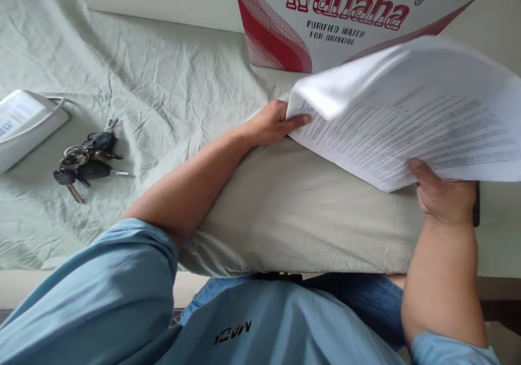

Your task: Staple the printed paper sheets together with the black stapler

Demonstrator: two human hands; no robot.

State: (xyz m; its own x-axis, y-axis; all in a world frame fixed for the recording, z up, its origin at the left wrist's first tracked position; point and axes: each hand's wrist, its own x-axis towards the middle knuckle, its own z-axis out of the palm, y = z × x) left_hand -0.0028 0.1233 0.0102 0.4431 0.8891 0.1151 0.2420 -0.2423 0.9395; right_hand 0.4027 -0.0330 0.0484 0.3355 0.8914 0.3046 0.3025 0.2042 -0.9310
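A sheaf of printed paper sheets (391, 126) is held up above the cloth-covered table, bent and partly blurred, with lines of small text facing me. My left hand (277, 123) is closed on its left corner, the thumb lying over the printed face. At the lower right edge, my right hand (443, 191) grips the sheets with its thumb on top; its other fingers are hidden beneath. The upper left edge of the paper curls over. How many sheets there are I cannot tell.
A Wahaha water carton (277, 39) stands behind the paper against the wall. On the left lie a bunch of keys (89, 156) and a white object with a cord (32, 126). A wrinkled pale green cloth (175, 77) covers the table. A dark edge (476, 205) shows beside my right wrist.
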